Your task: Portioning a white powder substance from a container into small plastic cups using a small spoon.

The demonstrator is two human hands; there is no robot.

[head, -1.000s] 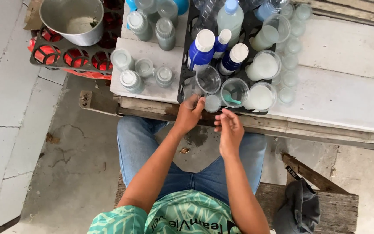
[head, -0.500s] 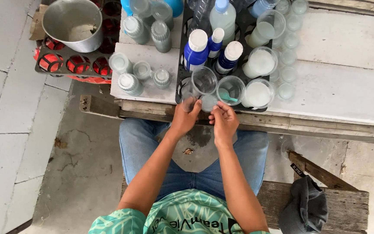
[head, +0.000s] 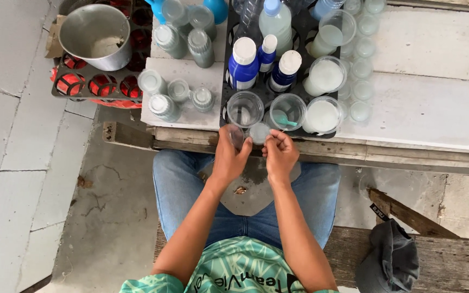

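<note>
Tabletop (head: 424,103) carries a black tray (head: 229,70) with three blue bottles (head: 243,65) and two empty clear cups (head: 245,108). Left hand (head: 229,157) grips a small clear jar (head: 236,134), upright, at the tray's near edge. Right hand (head: 280,154) pinches the round lid (head: 259,132) just beside it, to the right.

metal pot (head: 96,35) on red crate (head: 90,81) | blue bottles (head: 242,64) in black tray (head: 225,97) | grey cap (head: 389,263) on bench (head: 446,260)
</note>
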